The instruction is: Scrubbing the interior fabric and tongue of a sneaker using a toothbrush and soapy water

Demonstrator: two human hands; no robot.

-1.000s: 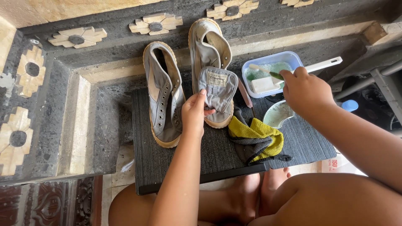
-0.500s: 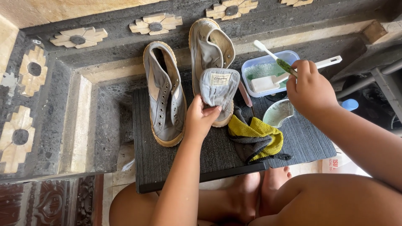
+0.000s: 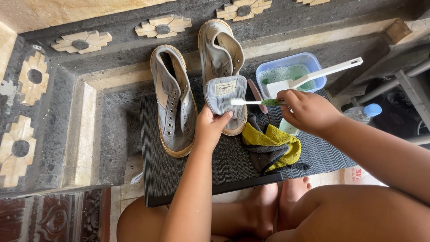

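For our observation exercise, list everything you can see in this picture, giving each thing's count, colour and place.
shoes: two, grey canvas with tan soles, side by side on the mat, laces out
insole: one, grey, held over the right-hand shoe
toothbrush: one, white and green, head on the insole
tub: one, blue plastic, holding green soapy water, beyond the right hand
long brush: one, white, resting across the tub
cloth: one, yellow and dark grey, crumpled on the mat
mat: one, black ribbed, under everything
bottle: one, clear with blue cap, at right
left hand: one, gripping the insole
right hand: one, holding the toothbrush
bare feet: two, below the mat
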